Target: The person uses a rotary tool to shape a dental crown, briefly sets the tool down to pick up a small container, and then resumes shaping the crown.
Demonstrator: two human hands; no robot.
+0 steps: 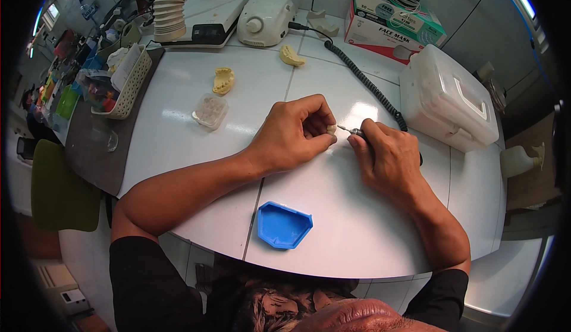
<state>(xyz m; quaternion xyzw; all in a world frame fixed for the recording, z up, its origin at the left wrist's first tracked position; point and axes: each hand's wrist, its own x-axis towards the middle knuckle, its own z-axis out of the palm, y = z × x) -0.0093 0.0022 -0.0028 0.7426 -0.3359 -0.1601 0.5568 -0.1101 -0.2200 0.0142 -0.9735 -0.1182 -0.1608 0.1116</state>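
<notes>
My left hand [297, 131] pinches a small off-white piece [331, 130] between thumb and fingertips; its exact shape is too small to make out. Closed around a dark rotary handpiece [357, 132] is my right hand [389, 153]. The handpiece's thin metal bur [342, 128] points left at the piece, at or very near its surface; contact cannot be told. A black coiled cord [369, 79] runs from the handpiece area to the white control box [264, 19]. Left of my left hand stands a small clear box [210, 111] with pale bits inside.
A blue tray [285, 226] lies near the table's front edge. Two yellowish dental casts [223, 81] rest toward the back. A white plastic case [449, 100] stands at right, with face mask boxes [380, 31] behind. At the back left is a ribbed hose [169, 11].
</notes>
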